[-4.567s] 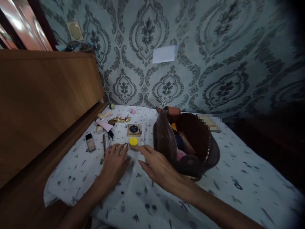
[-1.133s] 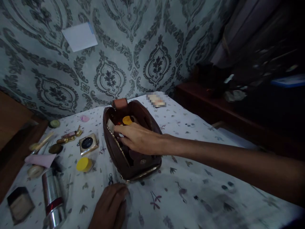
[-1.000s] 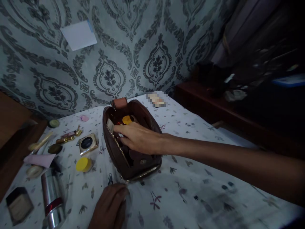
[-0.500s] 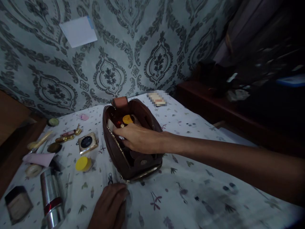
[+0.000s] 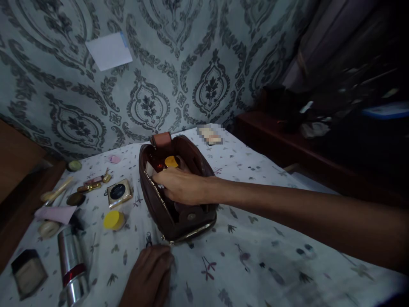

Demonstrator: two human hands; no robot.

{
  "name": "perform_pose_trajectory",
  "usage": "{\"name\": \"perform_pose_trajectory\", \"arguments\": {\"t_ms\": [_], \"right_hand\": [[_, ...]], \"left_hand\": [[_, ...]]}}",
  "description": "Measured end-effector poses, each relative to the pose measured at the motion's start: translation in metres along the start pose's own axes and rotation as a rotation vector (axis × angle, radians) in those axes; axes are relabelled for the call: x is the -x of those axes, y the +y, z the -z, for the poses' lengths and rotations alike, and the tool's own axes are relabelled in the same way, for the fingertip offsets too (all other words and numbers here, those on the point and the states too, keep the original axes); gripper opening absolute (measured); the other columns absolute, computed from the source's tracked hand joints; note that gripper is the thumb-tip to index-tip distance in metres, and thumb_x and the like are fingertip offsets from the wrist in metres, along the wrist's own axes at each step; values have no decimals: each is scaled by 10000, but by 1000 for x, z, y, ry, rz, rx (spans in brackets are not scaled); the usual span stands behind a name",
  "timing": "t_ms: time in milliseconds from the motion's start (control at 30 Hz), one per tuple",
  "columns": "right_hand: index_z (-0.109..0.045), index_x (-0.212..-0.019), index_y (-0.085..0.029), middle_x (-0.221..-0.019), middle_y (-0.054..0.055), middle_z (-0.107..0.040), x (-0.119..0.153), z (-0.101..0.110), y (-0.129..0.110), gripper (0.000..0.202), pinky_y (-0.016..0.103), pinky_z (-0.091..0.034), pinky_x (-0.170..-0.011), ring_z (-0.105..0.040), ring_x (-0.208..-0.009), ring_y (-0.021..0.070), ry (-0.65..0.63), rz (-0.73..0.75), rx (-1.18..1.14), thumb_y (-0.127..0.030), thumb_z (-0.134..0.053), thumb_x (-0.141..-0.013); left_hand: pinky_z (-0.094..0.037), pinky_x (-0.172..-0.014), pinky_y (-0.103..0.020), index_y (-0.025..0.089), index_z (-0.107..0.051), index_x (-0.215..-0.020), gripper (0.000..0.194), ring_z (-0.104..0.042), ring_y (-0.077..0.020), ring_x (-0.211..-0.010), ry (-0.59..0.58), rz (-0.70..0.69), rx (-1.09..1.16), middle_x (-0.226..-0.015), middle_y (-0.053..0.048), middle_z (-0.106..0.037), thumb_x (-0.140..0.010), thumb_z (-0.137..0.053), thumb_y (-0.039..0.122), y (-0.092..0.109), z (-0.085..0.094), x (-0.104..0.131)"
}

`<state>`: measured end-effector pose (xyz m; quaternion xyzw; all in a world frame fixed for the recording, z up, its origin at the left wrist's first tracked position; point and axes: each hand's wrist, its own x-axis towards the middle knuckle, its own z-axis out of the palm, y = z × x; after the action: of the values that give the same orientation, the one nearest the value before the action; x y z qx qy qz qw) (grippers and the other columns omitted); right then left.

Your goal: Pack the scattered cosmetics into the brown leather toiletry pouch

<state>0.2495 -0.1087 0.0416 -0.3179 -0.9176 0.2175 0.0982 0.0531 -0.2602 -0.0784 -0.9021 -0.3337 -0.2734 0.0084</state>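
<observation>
A dark brown zip makeup bag (image 5: 151, 204) stands unzipped on the printed cloth. Reaching in from the right, my right hand (image 5: 183, 186) is inside it with fingers bent together; a small pale thing shows at the fingertips, too unclear to name. Beside that hand in the bag are a yellow-orange round lid (image 5: 171, 161) and a pale flat item (image 5: 149, 169) against the left wall. My left hand (image 5: 148, 273) rests on the cloth just in front of the bag, its fingers curled in and no object showing in them.
To the left lie a gold compact (image 5: 119, 192), a yellow-lidded jar (image 5: 114, 220), a silver cylinder (image 5: 70, 260), a pink tube (image 5: 57, 214), a dark-topped angular container (image 5: 29, 273) and several small cosmetics. A blurred-out card (image 5: 210, 134) lies behind the bag, near the patterned wall.
My right hand has shifted slightly within the bag, its fingers drawn a little closer together. My left hand stays where it was. The whole view has tilted slightly.
</observation>
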Motion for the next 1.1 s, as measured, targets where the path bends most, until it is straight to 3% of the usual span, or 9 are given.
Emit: {"name": "perform_pose_trajectory", "arguments": {"t_ms": [100,233,467,700,867,1100], "right_hand": [[-625,-975,-125,-948,102,-691,1,3,-2,168,271,-409,-692,-649,-919,221,7,-52,42,-89,-519,-849],[-605,-1090,-116,-985,97,-696,6,13,-7,294,249,-418,-695,-649,-930,208,-53,-114,69,-81,-579,-799],[-666,-912,-104,-941,128,-707,7,12,-9,185,263,-402,-627,-672,-887,228,-55,-149,121,-86,-542,-775],[-718,-907,-75,-854,161,-723,6,10,-13,236,267,-405,-557,-704,-809,252,-55,-200,138,-94,-563,-730],[-735,-946,-62,-863,174,-732,4,13,-17,262,287,-452,-639,-710,-836,259,-68,-243,146,-133,-592,-739],[-714,-908,-82,-896,142,-729,4,16,-12,184,262,-421,-607,-698,-857,232,-76,-192,164,-176,-620,-781]], "left_hand": [[-586,-782,-286,154,-610,-1080,231,-701,-188,-897,-3,-19,-28,-987,-108,-729,-922,-454,89,-5,-3,7],[-596,-815,-302,171,-614,-1106,247,-704,-202,-942,-65,-17,-49,-1036,-115,-725,-910,-485,94,-11,-12,20],[-599,-823,-302,160,-631,-1069,240,-697,-198,-937,-43,-40,-68,-1031,-114,-719,-888,-498,77,-16,-21,26],[-599,-816,-299,160,-634,-1069,247,-693,-199,-950,-70,-38,-62,-1039,-115,-715,-879,-508,64,-16,-20,25],[-601,-813,-305,170,-637,-1060,232,-697,-199,-937,-55,-36,-54,-1033,-115,-718,-893,-505,79,-16,-19,25],[-604,-830,-324,180,-627,-1087,250,-700,-207,-957,-62,-25,-40,-1059,-118,-720,-896,-496,85,-14,-17,25]]}}
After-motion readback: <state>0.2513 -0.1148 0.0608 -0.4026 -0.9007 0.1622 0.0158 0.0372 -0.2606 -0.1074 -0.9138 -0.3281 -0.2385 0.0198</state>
